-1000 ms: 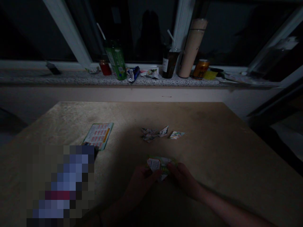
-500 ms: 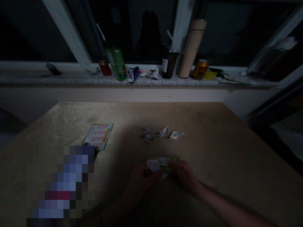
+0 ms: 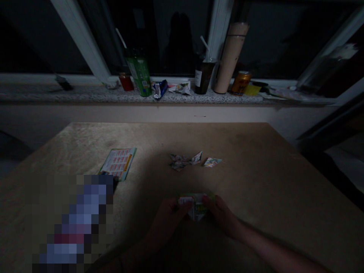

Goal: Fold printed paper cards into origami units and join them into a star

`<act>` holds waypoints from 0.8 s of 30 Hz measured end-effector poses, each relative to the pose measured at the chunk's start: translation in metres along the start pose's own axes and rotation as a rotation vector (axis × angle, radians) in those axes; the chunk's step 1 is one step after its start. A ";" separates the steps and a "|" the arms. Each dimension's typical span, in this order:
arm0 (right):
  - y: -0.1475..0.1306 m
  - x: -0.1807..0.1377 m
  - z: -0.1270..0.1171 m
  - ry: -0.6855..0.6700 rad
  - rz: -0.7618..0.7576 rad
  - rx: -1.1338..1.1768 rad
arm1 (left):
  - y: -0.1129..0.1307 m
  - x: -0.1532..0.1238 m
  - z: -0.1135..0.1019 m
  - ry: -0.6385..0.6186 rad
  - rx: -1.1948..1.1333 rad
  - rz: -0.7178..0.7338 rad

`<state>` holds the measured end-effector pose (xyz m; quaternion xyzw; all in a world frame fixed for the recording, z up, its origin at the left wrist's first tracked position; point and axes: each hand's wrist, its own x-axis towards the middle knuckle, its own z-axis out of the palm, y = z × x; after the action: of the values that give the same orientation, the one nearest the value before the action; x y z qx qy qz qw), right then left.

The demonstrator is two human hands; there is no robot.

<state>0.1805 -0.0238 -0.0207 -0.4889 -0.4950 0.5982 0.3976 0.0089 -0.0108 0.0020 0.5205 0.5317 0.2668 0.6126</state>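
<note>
Folded paper is held between the two hands, above the near part of the table, with its longer direction running from left to right, so each hand has one end. The left hand pinches the left end and the right hand the right end, thumbs on the side facing up (the fingers underneath are mostly lost in the gloom). Neither hand is clearly nearer: the middle of the paper lies between them, to the right of the left grip and to the left of the right one. One pointed corner hangs toward the person, below the thumbs, free of both hands. Beyond it, well apart from the fingers, small folded pieces lie on the tabletop.
</note>
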 end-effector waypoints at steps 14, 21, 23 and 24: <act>0.006 -0.001 0.000 0.119 0.033 -0.038 | 0.008 -0.008 -0.001 0.104 0.134 -0.018; 0.003 -0.003 0.002 -0.008 0.004 0.193 | 0.002 -0.005 0.000 0.032 0.129 0.057; 0.001 -0.003 0.002 -0.026 -0.002 0.202 | -0.001 -0.006 0.000 0.065 0.134 0.052; -0.001 -0.003 0.002 -0.038 -0.001 0.202 | -0.002 -0.006 0.000 0.090 0.141 0.050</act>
<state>0.1792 -0.0269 -0.0194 -0.4349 -0.4397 0.6540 0.4356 0.0067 -0.0171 0.0021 0.5628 0.5628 0.2669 0.5433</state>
